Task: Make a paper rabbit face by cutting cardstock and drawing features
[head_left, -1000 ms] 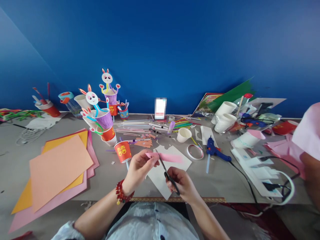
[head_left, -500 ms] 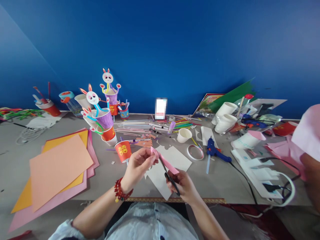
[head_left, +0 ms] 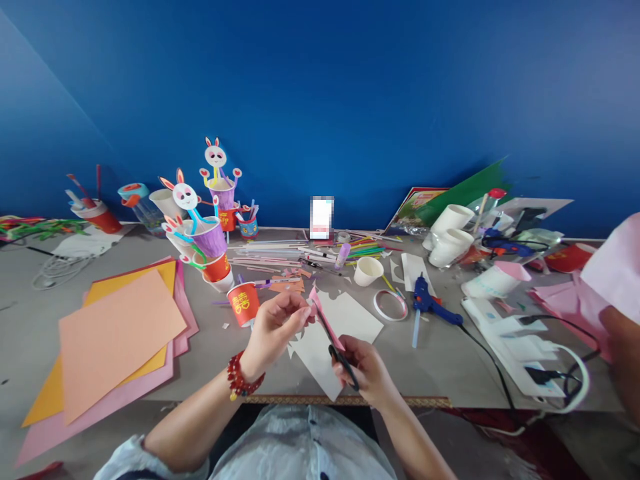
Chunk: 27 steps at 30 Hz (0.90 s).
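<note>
Pinched between the fingertips of my left hand (head_left: pixel 280 327) is a narrow piece of pink paper (head_left: pixel 327 315), which slants down toward my right hand (head_left: pixel 364 368). That hand is closed round the black handles of a pair of scissors (head_left: pixel 345 365). The scissor blades lie along the pink paper and point up toward my left fingertips; how far the blades are apart is hard to see. Beneath both hands lies white paper (head_left: pixel 357 317) with cut-out edges. Just left of my left hand, a red paper cup (head_left: pixel 243 305) leans on its side.
Stacked coloured paper (head_left: pixel 120 340) covers the left of the table. Rabbit figures on cups (head_left: pixel 207 237) stand behind it. To the right lie a roll of tape (head_left: pixel 391 305), a blue glue gun (head_left: pixel 434 308) with a cord, and a power strip (head_left: pixel 510 350). Another person's arm (head_left: pixel 623 353) is at far right.
The pink paper has turned and shows narrower between my hands. My left hand has shifted slightly left, and the red cup beside it has moved a little left.
</note>
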{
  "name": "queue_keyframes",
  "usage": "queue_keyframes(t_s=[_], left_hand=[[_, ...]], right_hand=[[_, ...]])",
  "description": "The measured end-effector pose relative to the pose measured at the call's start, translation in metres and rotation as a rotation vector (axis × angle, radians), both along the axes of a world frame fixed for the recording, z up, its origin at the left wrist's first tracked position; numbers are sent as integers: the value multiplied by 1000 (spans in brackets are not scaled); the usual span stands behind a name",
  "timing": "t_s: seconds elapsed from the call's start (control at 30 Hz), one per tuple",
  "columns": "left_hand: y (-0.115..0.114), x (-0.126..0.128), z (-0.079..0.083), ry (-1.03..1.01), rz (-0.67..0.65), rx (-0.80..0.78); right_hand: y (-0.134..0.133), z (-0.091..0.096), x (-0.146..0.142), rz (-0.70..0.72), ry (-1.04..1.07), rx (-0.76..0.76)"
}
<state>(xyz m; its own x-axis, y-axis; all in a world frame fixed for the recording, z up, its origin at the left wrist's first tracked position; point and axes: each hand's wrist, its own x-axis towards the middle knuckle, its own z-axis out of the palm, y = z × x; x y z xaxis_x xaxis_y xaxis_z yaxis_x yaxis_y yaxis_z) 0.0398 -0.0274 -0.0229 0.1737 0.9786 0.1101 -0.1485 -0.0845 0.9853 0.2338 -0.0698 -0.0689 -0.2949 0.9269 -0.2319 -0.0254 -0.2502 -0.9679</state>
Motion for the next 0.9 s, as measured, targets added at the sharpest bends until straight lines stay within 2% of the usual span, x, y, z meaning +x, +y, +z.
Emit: queue_keyframes(t_s=[0.23, 0.43, 0.9], left_hand=[[-2, 2, 3, 16, 33, 19], [-7, 7, -2, 62, 41, 17], [-7, 1, -5, 134, -7, 65]], right_hand=[[-1, 0, -2, -19, 8, -12], [-1, 1, -2, -24, 27, -6], [-1, -1, 1, 19, 38, -6]])
